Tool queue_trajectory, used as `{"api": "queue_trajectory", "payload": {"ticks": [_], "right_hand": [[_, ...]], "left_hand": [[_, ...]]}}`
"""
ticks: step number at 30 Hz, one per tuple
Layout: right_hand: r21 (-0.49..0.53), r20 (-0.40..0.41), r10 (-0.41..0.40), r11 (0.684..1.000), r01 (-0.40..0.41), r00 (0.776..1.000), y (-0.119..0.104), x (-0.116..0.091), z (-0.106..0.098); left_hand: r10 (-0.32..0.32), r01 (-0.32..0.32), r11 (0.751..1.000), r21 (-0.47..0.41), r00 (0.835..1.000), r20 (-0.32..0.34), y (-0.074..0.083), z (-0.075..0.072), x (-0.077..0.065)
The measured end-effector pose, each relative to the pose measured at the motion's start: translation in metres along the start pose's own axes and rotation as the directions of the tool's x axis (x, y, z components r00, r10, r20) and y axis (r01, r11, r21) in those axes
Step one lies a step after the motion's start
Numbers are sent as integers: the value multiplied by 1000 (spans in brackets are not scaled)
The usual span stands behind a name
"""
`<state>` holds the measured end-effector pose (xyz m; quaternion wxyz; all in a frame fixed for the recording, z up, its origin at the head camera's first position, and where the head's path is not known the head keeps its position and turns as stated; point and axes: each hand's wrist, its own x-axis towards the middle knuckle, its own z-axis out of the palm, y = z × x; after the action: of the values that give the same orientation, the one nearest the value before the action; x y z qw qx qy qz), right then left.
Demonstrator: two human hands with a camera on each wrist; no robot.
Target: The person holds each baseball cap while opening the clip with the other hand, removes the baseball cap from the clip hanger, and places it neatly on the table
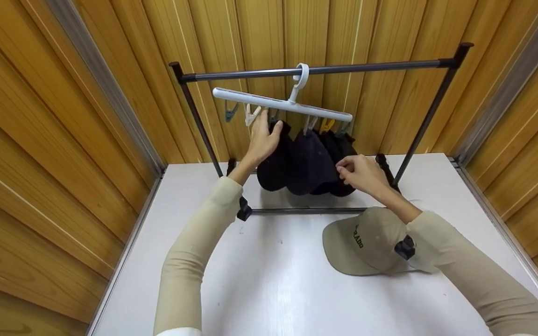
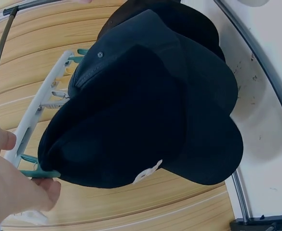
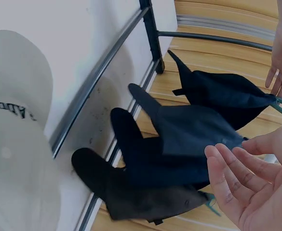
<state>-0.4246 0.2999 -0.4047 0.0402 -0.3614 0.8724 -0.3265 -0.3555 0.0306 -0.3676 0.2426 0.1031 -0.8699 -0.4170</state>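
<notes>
at the centre of the head view, the hanging caps (image 1: 310, 161) are black and dark navy. at lower right, one cap (image 1: 381, 233) is beige with dark letters (image 1: 358, 240). the hanger (image 1: 250, 97) is white; the wall (image 1: 259, 32) has yellow-brown wood grain.

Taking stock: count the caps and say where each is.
5. Hung from the white hanger, left to right in the head view: first dark cap, second dark cap, third dark cap, fourth dark cap; on the white table, a beige cap. Others may be hidden.

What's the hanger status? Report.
Left hand at green clip, right hand empty. Four dark caps hanging from hanger. Beige cap on white surface, no obstruction seen.
</notes>
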Motion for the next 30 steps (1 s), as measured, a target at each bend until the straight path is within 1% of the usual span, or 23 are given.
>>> {"api": "queue_trajectory", "payload": {"ticks": [3, 5, 8, 10, 12, 15, 18, 21, 23, 26, 30], "right_hand": [[21, -3, -15, 1000, 15, 1000, -2, 0, 3], [34, -8, -29, 999, 29, 1000, -2, 0, 6], [43, -11, -36, 998, 37, 999, -3, 0, 10], [43, -12, -31, 999, 32, 999, -4, 2, 13], [46, -8, -27, 999, 27, 1000, -7, 4, 14], [53, -10, -29, 998, 30, 1000, -13, 6, 15], [59, -21, -27, 998, 28, 999, -19, 9, 13], [60, -35, -25, 998, 27, 999, -25, 12, 12], [66, -44, -29, 997, 32, 999, -29, 14, 12], [91, -63, -36, 995, 42, 997, -33, 16, 12], [124, -91, -47, 991, 58, 995, -35, 20, 13]], "left_hand": [[39, -37, 998, -54, 999, 27, -1, 1, -1], [51, -45, 994, -101, 997, 61, -2, 0, -2], [43, -25, 987, -159, 992, 117, -3, -1, -4], [31, -4, 982, -189, 989, 143, -4, -2, -6], [17, 17, 976, -215, 988, 155, -5, -3, -7], [-18, 59, 967, -249, 986, 164, -7, -4, -10], [-58, 105, 954, -280, 984, 170, -7, -2, -9], [-82, 134, 937, -323, 982, 169, -7, 0, -8], [-88, 141, 924, -355, 983, 161, -6, 2, -7], [-87, 136, 912, -387, 986, 140, -5, 4, -6], [-90, 138, 904, -405, 987, 135, -3, 5, -4]]}}
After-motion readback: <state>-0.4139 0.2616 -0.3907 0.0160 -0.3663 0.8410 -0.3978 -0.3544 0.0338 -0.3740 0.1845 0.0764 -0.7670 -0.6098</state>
